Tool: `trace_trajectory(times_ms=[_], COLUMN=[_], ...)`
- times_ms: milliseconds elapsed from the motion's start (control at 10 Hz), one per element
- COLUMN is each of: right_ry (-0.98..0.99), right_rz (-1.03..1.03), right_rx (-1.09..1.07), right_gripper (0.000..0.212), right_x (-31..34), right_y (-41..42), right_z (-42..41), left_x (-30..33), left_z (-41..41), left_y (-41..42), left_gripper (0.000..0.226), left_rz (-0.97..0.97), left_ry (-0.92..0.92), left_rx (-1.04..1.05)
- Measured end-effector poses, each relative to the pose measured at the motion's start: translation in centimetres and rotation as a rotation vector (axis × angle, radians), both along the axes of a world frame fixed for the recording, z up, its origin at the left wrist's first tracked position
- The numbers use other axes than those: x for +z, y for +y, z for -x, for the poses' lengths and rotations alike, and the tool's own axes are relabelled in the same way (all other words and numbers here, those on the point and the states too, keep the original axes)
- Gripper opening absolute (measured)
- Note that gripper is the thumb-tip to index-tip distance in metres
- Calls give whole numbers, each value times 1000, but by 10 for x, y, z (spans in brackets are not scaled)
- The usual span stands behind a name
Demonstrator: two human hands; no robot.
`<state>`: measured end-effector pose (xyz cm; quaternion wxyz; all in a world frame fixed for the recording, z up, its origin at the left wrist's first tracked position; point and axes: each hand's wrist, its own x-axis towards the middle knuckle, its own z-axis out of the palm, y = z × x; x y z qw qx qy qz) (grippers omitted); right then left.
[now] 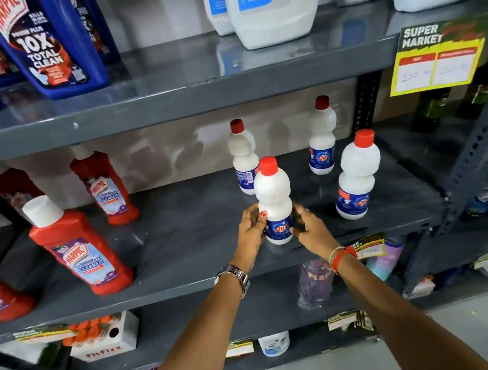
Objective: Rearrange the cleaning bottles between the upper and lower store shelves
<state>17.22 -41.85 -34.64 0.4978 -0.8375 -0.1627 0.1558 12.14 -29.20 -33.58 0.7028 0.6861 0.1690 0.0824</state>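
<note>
White bottle [274, 199], red cap, blue label, upright, between both hands.

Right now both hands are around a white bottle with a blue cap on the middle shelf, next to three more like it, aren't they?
Not quite: the cap is red, not blue. The head view shows the left hand and right hand around the white bottle on the middle shelf, with three more red-capped white bottles beside it.
</note>
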Motion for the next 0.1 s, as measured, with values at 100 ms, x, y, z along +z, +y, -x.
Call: trace_trajectory(times_ms=[100], right_ry=[-97], right_rz=[-57], right_rx=[-39], right_gripper=[61], right_x=[1], right_y=[3], right_z=[0], left_x=[4], left_z=[3], left_y=[-3], left_gripper=[34], left_rz=[-53], left_ry=[-12], left_rx=[63])
